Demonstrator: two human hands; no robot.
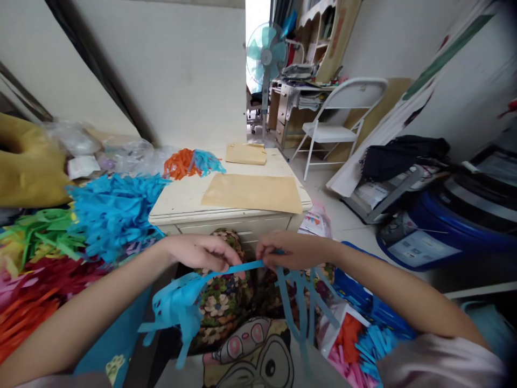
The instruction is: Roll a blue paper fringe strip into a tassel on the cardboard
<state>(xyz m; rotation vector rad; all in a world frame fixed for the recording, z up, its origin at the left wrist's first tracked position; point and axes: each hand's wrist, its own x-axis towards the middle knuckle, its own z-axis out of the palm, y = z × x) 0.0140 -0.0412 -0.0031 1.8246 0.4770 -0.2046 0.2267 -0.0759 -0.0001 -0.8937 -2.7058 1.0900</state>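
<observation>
both hands hold one blue strip [246, 266] stretched taut between them, low and near, just this side of the desk [181, 202]. the left hand [200, 251] has its fingers pinched together on the strip's left end, where a blue bunch [180, 304] hangs down; the right hand [288, 250] has its fingers clamped on the right end, with more strips dangling below. this looks like pulling a single strip out straight, and any further move calls for a steady, even pull so the paper does not tear. the desk edge is close ahead, a blue pile [115, 213] crowds the left, and the right floor offers more room.
</observation>
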